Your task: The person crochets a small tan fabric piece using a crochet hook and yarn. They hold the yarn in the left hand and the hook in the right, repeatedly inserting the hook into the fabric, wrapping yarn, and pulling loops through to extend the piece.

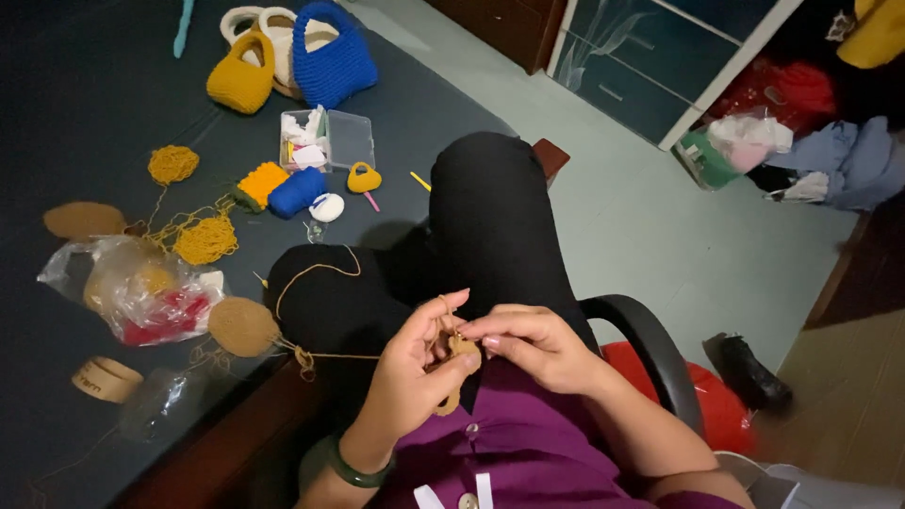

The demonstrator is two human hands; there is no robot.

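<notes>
My left hand (411,363) and my right hand (535,345) meet over my lap and both pinch a small tan crochet piece (462,351). A tan yarn strand (320,273) is looped over my left forefinger and runs left across my knee to a round tan crochet disc (242,326) on the dark bed surface (85,113). A dark green bangle (353,471) sits on my left wrist. Whether my right hand holds a hook is hidden by the fingers.
On the bed lie a yellow crochet bag (242,80), a blue crochet bag (332,58), a clear plastic box (326,139), loose yellow yarn (204,239), a plastic bag of yarn (141,292) and a tape roll (106,379). A black chair armrest (650,353) curves at my right.
</notes>
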